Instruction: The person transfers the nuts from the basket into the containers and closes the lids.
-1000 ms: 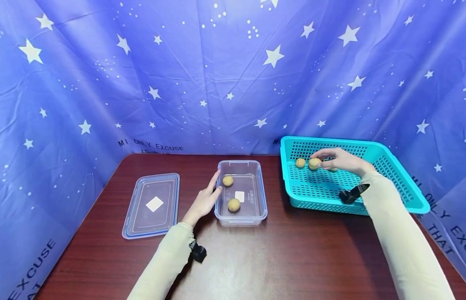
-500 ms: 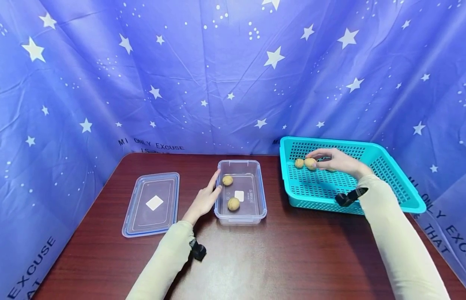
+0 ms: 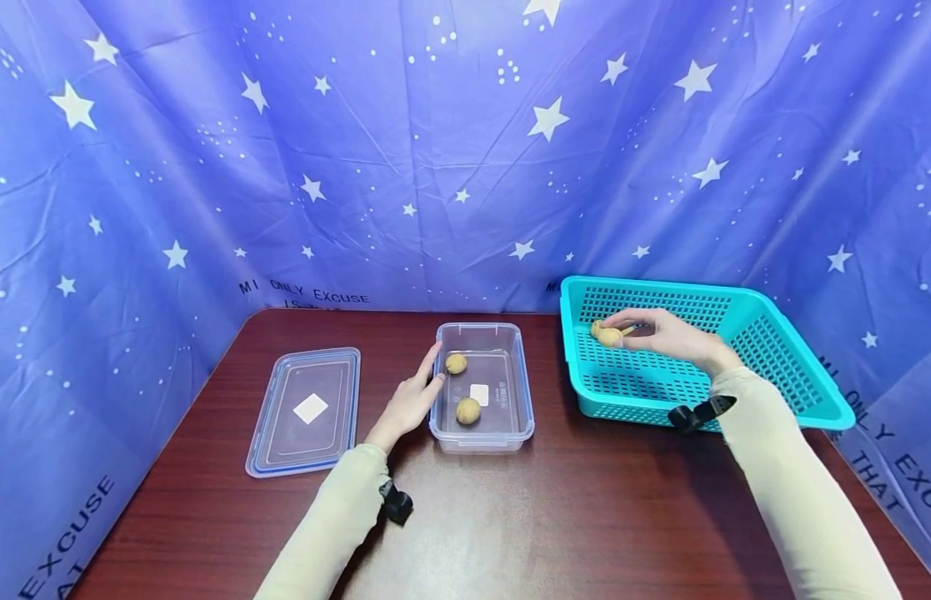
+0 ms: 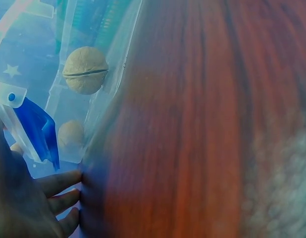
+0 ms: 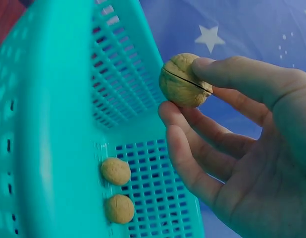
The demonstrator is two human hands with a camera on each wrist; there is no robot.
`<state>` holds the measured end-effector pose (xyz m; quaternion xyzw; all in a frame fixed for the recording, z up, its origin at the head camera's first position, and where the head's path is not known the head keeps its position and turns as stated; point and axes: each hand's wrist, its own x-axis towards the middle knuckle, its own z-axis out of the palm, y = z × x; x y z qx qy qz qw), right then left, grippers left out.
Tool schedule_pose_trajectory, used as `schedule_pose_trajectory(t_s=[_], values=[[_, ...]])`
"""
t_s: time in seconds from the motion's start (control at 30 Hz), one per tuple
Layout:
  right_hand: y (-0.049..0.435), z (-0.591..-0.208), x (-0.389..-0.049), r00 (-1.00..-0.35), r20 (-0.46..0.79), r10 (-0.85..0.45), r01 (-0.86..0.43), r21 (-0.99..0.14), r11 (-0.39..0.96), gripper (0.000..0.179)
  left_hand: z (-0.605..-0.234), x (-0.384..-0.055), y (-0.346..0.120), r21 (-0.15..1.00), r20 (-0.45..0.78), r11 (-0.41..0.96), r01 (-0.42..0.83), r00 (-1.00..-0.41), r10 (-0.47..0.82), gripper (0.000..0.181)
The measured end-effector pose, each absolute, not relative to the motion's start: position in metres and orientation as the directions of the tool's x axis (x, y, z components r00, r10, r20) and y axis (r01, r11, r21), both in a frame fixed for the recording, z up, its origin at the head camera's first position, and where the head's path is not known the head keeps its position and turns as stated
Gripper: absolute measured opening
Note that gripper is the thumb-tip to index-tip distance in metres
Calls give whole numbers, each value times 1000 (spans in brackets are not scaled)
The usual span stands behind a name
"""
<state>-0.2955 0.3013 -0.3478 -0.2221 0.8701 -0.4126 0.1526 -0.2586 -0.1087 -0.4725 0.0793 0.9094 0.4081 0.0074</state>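
My right hand [image 3: 671,337] pinches a walnut [image 5: 185,82] between thumb and fingertips, over the left part of the turquoise basket [image 3: 630,406]. A dark seam runs across this walnut in the right wrist view. Two more walnuts, one nearer the corner [image 5: 116,171] and one beside it [image 5: 120,208], lie on the basket's floor. My left hand [image 3: 408,402] touches the left side of a clear plastic box [image 3: 483,437] with its fingers extended. Inside the box sit two walnuts, one at the back [image 3: 456,363] and one at the front [image 3: 468,410].
A clear lid [image 3: 326,442] with a blue seal lies flat on the table [image 3: 540,517], left of the box. Blue star-patterned cloth [image 3: 405,167] hangs behind and at both sides. Bare tabletop separates box and basket.
My right hand has shifted a little left and down with the walnut, which now overlaps another walnut in the head view. My left hand stays on the box.
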Motion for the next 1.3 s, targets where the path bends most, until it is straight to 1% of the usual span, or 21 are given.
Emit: schedule_pose_trajectory(t_s=[0.23, 0.47, 0.57, 0.7, 0.8, 0.97, 1.07, 1.3], values=[[286, -349, -288, -832, -49, -553, -310, -786, 535, 40, -471, -259, -109, 706, 80, 688, 170, -984, 160, 58], [271, -348, -281, -815, -27, -578, -371, -742, 558, 36, -462, -255, -109, 700, -15, 707, 94, -989, 147, 61], [266, -347, -279, -804, -12, -594, -386, -749, 539, 35, -459, -255, -109, 694, -37, 715, 85, -987, 154, 62], [258, -347, -276, -773, 22, -633, -420, -766, 487, 35, -457, -257, -111, 671, -60, 738, 69, -987, 147, 62], [254, -347, -275, -762, 29, -647, -435, -763, 479, 37, -456, -257, -112, 649, -71, 758, 58, -988, 137, 61], [249, -349, -272, -764, 22, -645, -435, -756, 489, 38, -454, -256, -113, 620, -72, 781, 70, -987, 146, 60], [245, -351, -272, -757, 43, -652, -454, -753, 477, 37, -453, -255, -113, 612, -71, 788, 73, -987, 146, 60], [225, -357, -268, -723, 38, -690, -448, -787, 425, 35, -453, -255, -112, 581, -27, 805, 120, -986, 166, 61]])
